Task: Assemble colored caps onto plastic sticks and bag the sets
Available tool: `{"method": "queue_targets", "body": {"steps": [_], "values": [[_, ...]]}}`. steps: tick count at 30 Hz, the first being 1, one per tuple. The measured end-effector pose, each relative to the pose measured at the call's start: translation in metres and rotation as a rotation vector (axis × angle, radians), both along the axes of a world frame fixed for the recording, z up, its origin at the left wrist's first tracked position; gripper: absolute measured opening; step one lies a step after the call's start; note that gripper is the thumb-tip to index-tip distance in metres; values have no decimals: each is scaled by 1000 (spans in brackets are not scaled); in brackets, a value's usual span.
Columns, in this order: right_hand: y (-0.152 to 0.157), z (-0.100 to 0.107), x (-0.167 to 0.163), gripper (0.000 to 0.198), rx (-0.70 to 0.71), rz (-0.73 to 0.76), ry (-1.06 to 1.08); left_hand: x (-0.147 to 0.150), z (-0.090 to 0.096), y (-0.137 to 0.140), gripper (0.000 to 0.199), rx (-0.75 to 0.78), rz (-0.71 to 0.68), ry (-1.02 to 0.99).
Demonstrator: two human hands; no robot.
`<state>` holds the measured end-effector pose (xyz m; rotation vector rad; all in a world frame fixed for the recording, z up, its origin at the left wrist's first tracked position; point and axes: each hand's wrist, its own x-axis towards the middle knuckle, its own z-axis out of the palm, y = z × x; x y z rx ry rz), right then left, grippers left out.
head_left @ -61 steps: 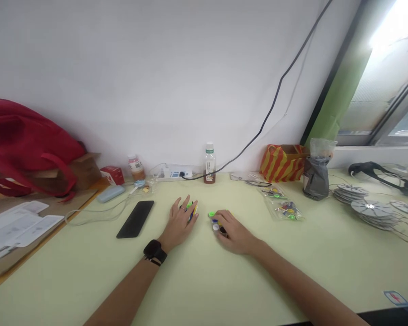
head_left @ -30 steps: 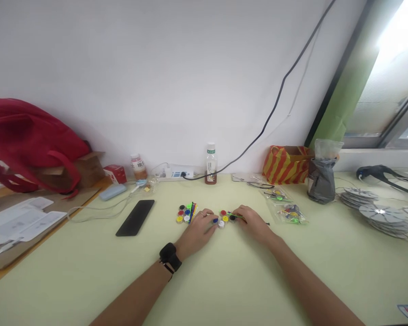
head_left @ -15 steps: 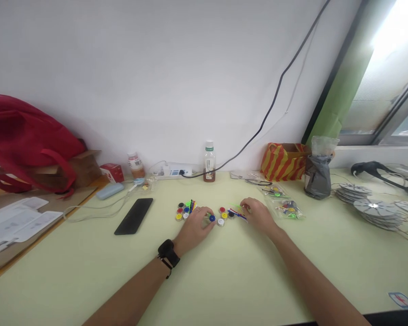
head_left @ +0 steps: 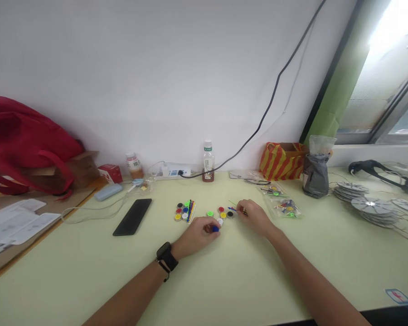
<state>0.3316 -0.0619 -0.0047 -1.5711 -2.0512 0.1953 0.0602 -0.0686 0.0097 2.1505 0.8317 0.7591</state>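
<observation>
My left hand [head_left: 200,233], with a black watch on its wrist, pinches a small blue round disc [head_left: 215,229] just above the tabletop. Beyond its fingers stand a green disc [head_left: 210,213], a white disc [head_left: 220,222], a yellow disc [head_left: 223,215], a red disc [head_left: 221,209] and a black disc [head_left: 230,214]. My right hand [head_left: 253,215] is closed on thin coloured sticks [head_left: 233,209], whose ends poke out to the left. Left of centre, a second group of coloured discs [head_left: 179,211] lies beside a row of thin coloured sticks [head_left: 191,211].
A black phone [head_left: 132,217] lies on the left. At the wall stand a drink bottle [head_left: 208,165] and a power strip [head_left: 178,170]. Clear bags of small parts [head_left: 287,208], a striped bag [head_left: 281,161] and stacked grey discs [head_left: 374,212] are on the right.
My left hand has drawn the blue disc slightly nearer to me, and the green disc beyond it now shows. My right hand has shifted slightly left, and its fingers have closed further over the sticks.
</observation>
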Motion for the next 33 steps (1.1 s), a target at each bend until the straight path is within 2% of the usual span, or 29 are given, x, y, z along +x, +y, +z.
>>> {"method": "queue_targets", "body": {"steps": [5,9,12,15,19,22,27,33], "values": [[-1,0,-2,10,-43,-31,40,-1,0,0,12,88,-8,37],[0,-2,-3,16,-2,1,126,-3,-2,4,20,89,52,55],[1,-1,-6,20,31,40,241,-2,-6,7,19,30,98,-13],[1,2,-12,20,31,102,431,2,-9,10,23,-84,125,-165],[-2,9,-22,30,-46,171,714,5,-10,12,32,-256,161,-338],[-8,14,-31,33,-100,229,859,6,-8,12,38,-294,193,-398],[-21,22,-43,32,-239,383,766,5,-6,11,36,-324,190,-406],[-27,22,-55,28,-100,339,562,7,0,5,35,-233,121,-387]]}}
